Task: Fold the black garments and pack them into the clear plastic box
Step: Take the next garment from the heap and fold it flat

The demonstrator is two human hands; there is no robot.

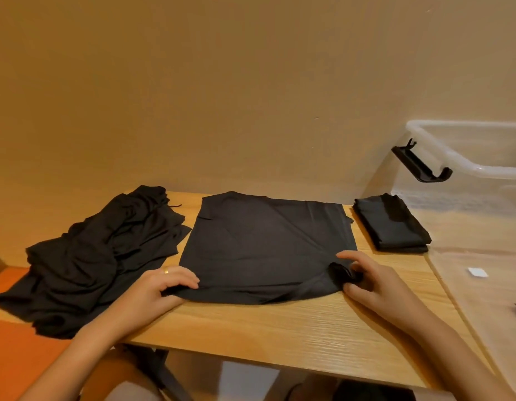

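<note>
Nearest the camera, two bare forearms reached in from 6 o'clock over the front edge of the wooden table (280, 328). The left hand (161, 287), with a ring (166, 271) on one finger, had its fingers curled down over the near-left corner of the flat black garment (265, 244), pinching the cloth against the table. The right hand (375, 285) pinched a small bunched tuft of the same garment at its near-right corner, between thumb and fingertips.

The garment lay spread in the middle of the table, mostly smooth with a few shallow creases. It looked thin, soft and light, so it would probably sag and wrinkle if lifted by one point. The two near corners, already taken, seemed the sensible holds for carrying the near edge toward 12 o'clock. Its sides sat square to the table edge. I judged its long axis to run from 6 to 12 o'clock, though the wide lens made that uncertain, and I could not tell which end was the neck.

At 9 o'clock a loose pile of black garments (100, 256) touched its left edge and hung over the table's left side. At 2 o'clock lay a folded black garment (392, 224), close beside the spread one, its length running 11 to 5 o'clock. Beyond it, at 3 o'clock, stood the clear plastic box (468, 157) with a black latch (418, 166) swung outward. No cloth showed inside it.
</note>
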